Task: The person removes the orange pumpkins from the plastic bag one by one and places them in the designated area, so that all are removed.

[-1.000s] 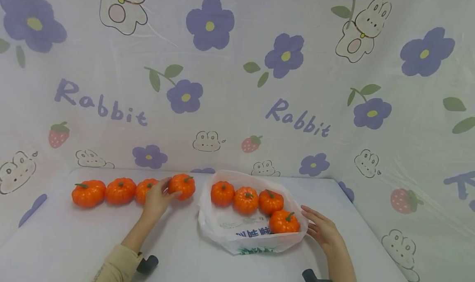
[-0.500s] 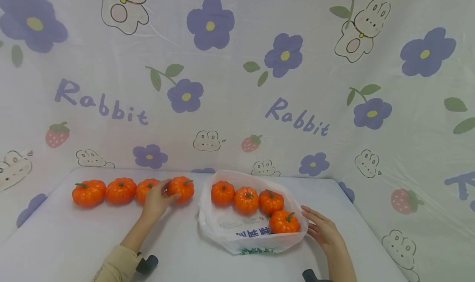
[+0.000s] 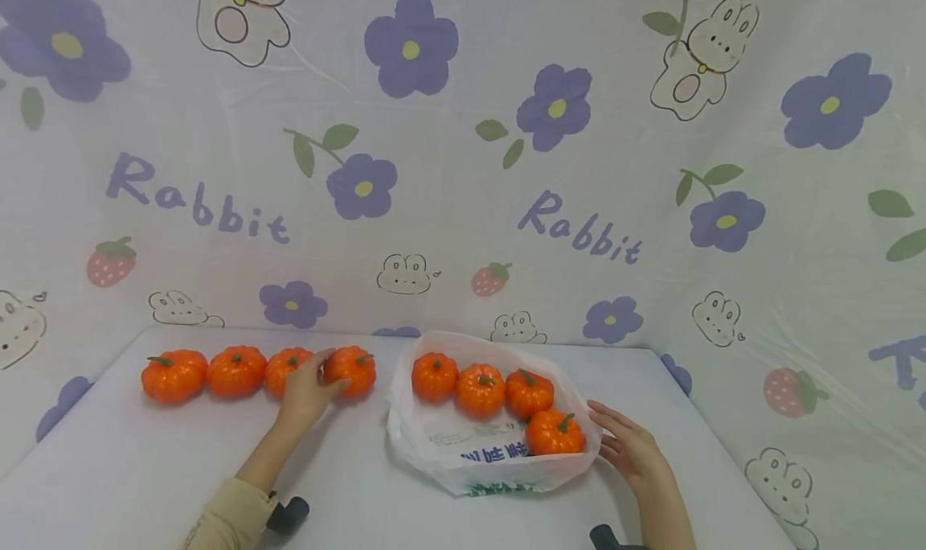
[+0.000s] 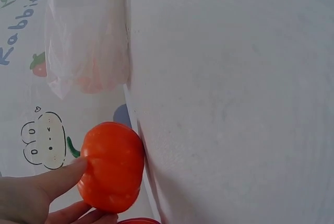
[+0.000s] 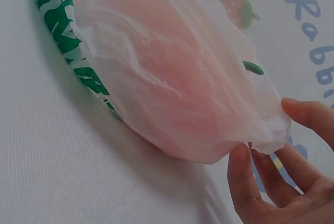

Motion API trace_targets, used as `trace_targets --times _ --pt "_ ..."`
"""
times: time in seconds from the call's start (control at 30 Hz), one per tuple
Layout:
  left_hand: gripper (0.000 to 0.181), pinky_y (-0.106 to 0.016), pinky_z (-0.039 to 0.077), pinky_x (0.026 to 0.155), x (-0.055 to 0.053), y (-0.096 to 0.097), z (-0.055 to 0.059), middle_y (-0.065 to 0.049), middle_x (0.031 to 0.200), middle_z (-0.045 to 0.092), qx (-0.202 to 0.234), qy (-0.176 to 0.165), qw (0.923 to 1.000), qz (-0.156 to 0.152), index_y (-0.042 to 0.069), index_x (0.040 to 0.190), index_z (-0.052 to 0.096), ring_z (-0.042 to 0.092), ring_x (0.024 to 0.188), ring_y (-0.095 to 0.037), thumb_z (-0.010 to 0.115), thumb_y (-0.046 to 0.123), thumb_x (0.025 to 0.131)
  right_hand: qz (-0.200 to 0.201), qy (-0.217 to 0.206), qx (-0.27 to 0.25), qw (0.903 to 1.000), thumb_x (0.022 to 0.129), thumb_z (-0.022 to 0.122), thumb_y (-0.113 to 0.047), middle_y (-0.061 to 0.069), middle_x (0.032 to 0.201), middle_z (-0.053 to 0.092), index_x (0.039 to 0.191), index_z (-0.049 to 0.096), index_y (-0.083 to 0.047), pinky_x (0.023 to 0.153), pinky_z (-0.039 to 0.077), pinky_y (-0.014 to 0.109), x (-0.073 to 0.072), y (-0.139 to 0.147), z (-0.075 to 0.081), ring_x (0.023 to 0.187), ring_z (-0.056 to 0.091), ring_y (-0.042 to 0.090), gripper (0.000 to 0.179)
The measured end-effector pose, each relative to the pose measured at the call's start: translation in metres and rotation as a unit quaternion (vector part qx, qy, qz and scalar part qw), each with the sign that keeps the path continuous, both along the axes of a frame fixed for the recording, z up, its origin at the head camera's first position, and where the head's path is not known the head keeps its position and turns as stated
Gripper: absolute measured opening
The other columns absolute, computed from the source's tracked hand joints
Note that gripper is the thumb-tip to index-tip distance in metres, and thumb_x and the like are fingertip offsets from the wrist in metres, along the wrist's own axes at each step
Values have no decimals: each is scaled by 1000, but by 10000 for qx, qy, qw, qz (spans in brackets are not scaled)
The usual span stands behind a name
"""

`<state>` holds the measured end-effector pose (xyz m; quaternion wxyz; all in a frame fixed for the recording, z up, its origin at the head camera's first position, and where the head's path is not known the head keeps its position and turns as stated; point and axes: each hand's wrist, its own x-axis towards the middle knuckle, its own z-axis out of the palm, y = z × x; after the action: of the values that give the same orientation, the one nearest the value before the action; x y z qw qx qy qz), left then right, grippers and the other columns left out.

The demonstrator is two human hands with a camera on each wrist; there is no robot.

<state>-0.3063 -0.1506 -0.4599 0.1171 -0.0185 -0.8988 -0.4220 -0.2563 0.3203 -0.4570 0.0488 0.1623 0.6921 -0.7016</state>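
Note:
My left hand (image 3: 307,393) holds a small orange pumpkin (image 3: 356,373) with a green stem, at the right end of a row of pumpkins. In the left wrist view, the thumb lies on this pumpkin (image 4: 112,166) near its stem, the other fingers underneath. A white plastic bag (image 3: 434,465), its mouth open, sits right of the row with several pumpkins (image 3: 481,389) inside. At its right side, my right hand (image 3: 633,451) holds the bag's edge; the right wrist view shows the fingers (image 5: 300,169) around a corner of the bag (image 5: 156,78).
Left of the held pumpkin stand three more: one (image 3: 174,377) at the far left, one (image 3: 236,371) beside it, and another (image 3: 285,371) partly behind my left hand. All rest on a white table (image 3: 340,486). A printed cloth (image 3: 448,156) hangs behind.
The pumpkin in my left hand has come down and slightly left, toward the row. My right hand and the bag have stayed in place.

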Motion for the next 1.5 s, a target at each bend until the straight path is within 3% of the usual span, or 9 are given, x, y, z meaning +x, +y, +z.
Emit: trace_targets --times 0.33,0.7,0.97,1.1,1.33,1.5 --pt "63 -56 36 113 -1 1 4 -30 146 43 196 -137 9997 9 -6 143 40 40 137 -46 68 0 86 2 -5 11 10000 90 70 -33 -11 122 57 136 58 -14 85 53 17 1 0 0 98 61 11 52" --pt "60 -54 40 111 0 1 8 -30 145 44 176 -163 9997 93 -4 144 40 43 134 -46 63 -7 88 47 -48 141 9999 90 69 -37 5 148 45 140 54 -13 94 53 21 0 -1 1 103 60 12 58" --pt "59 -53 43 108 1 0 9 -32 141 48 186 107 9996 159 -5 143 42 48 130 -46 64 -6 87 50 -3 82 10000 91 69 -34 -6 130 55 137 57 -13 86 53 17 0 -1 1 100 60 12 52" --pt "59 -54 44 108 1 1 11 -29 140 50 207 225 9994 186 -3 142 44 51 126 -46 68 4 88 72 -7 84 9999 91 69 -34 -5 131 54 137 57 -13 85 53 17 -1 -1 2 100 60 12 52" --pt "68 -51 36 115 0 8 17 -20 152 41 630 -289 9976 -76 2 148 36 39 141 -38 69 16 91 78 -19 20 10000 91 69 -33 -8 126 56 136 58 -13 84 53 17 -5 0 4 99 60 12 50" --pt "73 -49 35 116 0 17 20 -19 154 38 1021 -430 9932 -346 3 150 34 37 144 -35 72 18 89 77 -40 -16 10000 91 69 -31 -8 125 56 135 59 -13 83 53 16 -8 1 4 98 61 11 50"
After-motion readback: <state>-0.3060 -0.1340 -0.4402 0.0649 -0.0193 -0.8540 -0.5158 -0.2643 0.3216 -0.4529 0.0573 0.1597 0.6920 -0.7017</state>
